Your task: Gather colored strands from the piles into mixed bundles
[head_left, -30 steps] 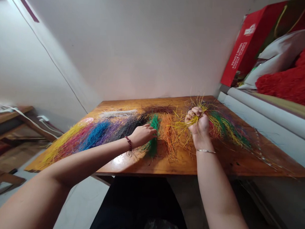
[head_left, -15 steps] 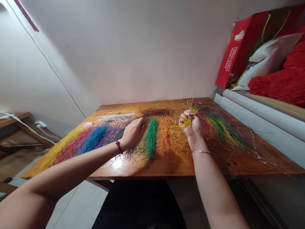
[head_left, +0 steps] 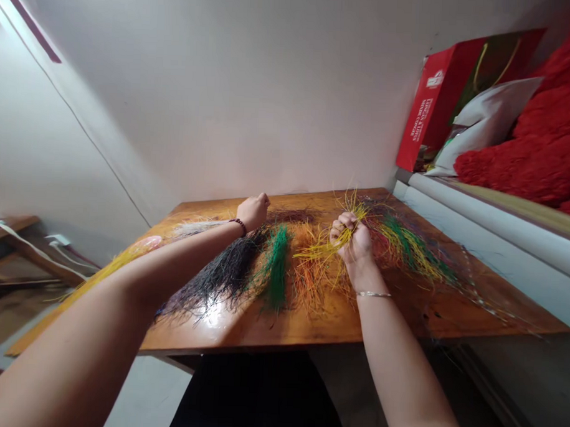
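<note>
My right hand (head_left: 359,241) is closed round a bundle of thin yellow strands (head_left: 314,249), whose ends fan out above and to the left of the fist. My left hand (head_left: 254,212) is curled closed above the back of the table, near dark brown strands (head_left: 294,215); whatever its fingers hold, if anything, is hidden. Below it lie black strands (head_left: 229,267) and a green bunch (head_left: 278,257). An orange bunch (head_left: 309,283) spreads under the yellow ends. White strands (head_left: 195,228) lie left of my left wrist.
The wooden table (head_left: 318,330) stands against the wall. Mixed green and yellow strands (head_left: 412,246) lie at its right. A red paper bag (head_left: 424,112), a white plastic bag (head_left: 484,121) and fluffy red material (head_left: 525,166) sit on a ledge beyond. White cables (head_left: 45,252) run at the left.
My left hand has moved up and away, toward the back of the table, uncovering more of the black strands. My right hand keeps its hold on the yellow strands. The view has shifted slightly.
</note>
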### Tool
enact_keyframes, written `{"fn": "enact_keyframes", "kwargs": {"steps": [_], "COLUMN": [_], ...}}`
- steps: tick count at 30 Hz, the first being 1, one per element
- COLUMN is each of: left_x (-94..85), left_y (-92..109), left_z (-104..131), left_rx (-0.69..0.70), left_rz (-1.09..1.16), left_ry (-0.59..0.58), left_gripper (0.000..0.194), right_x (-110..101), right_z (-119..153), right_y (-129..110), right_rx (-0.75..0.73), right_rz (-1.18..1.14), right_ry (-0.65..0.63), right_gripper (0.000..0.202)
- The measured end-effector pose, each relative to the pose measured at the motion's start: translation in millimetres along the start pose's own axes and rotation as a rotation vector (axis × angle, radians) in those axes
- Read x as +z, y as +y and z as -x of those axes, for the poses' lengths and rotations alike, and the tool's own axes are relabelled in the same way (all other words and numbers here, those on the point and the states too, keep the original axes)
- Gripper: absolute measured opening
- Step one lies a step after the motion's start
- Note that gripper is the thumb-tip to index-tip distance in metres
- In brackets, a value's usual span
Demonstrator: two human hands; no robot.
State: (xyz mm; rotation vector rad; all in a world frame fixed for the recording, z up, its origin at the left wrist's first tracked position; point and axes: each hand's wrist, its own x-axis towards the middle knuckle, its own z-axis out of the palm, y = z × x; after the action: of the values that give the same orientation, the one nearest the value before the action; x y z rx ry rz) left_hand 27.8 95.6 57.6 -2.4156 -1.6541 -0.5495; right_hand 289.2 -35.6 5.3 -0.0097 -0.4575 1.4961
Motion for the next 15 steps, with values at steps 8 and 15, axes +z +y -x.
{"fn": "enact_keyframes", "kwargs": {"steps": [8, 15], "left_x": [43.5, 10.2], "left_y": [20, 87], "left_z": [-48, -7], "left_rx": [0.041, 0.216], "left_rz": [0.019, 0.660], "left_ry": [-0.137, -0.228], "left_gripper": [0.032, 0.056], "right_x": [3, 14], "right_z": [-2, -2], "right_y": [4, 10], "right_rx": [0.041, 0.050], "right_rz": [-0.010, 0.080], "right_ry": [0.085, 0.157], "right_gripper": [0.031, 0.031]}}
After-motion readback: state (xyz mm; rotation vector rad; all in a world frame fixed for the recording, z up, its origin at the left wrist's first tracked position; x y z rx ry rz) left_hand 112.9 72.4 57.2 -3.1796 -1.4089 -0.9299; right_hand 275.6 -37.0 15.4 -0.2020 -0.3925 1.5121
